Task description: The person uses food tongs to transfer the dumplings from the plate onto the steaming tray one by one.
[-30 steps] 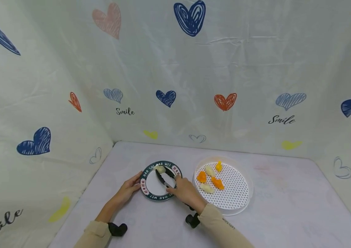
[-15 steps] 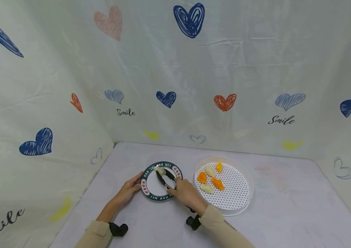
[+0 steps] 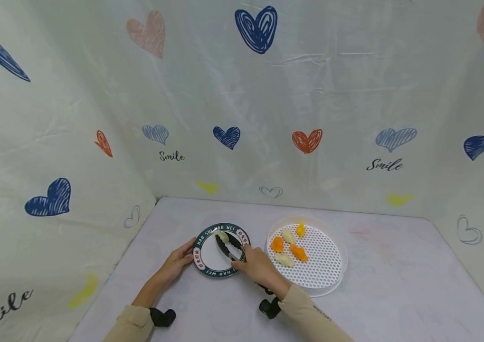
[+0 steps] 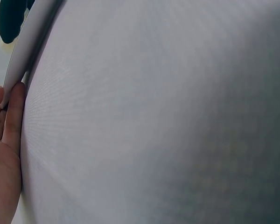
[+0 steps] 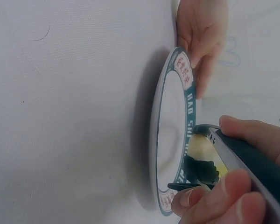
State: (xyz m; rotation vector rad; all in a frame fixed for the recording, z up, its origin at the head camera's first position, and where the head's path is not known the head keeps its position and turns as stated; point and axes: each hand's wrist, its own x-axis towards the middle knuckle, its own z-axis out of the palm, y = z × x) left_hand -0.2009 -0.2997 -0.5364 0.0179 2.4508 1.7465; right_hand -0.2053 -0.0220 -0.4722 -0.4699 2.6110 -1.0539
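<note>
Gripping black tongs [image 3: 227, 246], the right hand [image 3: 259, 267] holds a pale dumpling [image 3: 223, 236] over the plate [image 3: 207, 259]. Left hand [image 3: 176, 262], fingers relaxed, touches the plate's rim; a white tray [image 3: 325, 266] lies just right of the right hand.

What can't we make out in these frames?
- Plate: left wrist view shows only an edge sliver; the frame cuts off the rest.
- Tongs tips: right wrist view, blurred, part hidden by right hand.
- Rim lettering: head view, too small to read.

Plate [image 3: 207, 256] left of tray [image 3: 327, 280] on table [image 3: 395, 294], dumpling [image 3: 223, 236] on plate w/ tongs [image 3: 227, 245].
</note>
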